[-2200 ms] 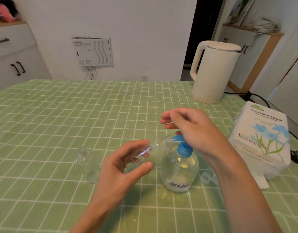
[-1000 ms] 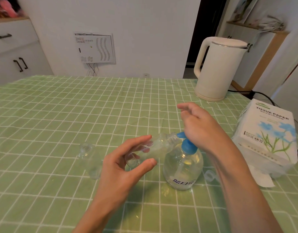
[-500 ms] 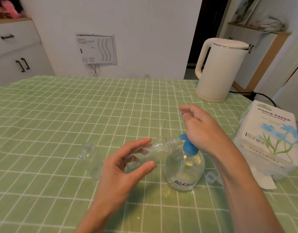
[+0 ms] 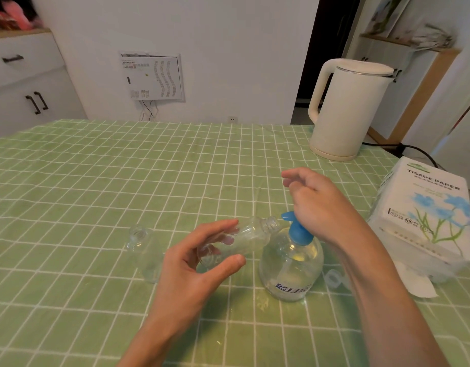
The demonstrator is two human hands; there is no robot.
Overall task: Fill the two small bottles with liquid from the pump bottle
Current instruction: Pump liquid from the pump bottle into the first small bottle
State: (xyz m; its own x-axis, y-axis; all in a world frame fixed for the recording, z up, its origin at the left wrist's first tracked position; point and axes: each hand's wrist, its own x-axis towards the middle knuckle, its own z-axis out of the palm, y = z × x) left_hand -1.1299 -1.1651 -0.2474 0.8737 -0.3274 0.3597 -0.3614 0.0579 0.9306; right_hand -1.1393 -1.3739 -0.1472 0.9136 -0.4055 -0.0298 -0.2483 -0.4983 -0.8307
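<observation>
A clear pump bottle (image 4: 290, 263) with a blue pump head (image 4: 296, 229) stands on the green checked tablecloth. My left hand (image 4: 199, 263) grips a small clear bottle (image 4: 244, 241), tilted on its side with its open mouth at the blue spout. The heel of my right hand (image 4: 321, 205) rests on the pump head, its fingers loosely extended over the bottle. A second small clear bottle (image 4: 143, 250) stands upright to the left, uncapped.
A clear cap (image 4: 333, 278) lies right of the pump bottle. A tissue paper pack (image 4: 424, 218) sits at the right edge and a cream kettle (image 4: 347, 109) at the back right, its cord (image 4: 414, 151) trailing off the table.
My right hand has stayed on the pump head, its fingers lifting and shifting slightly. The left hand keeps the small bottle at the spout.
</observation>
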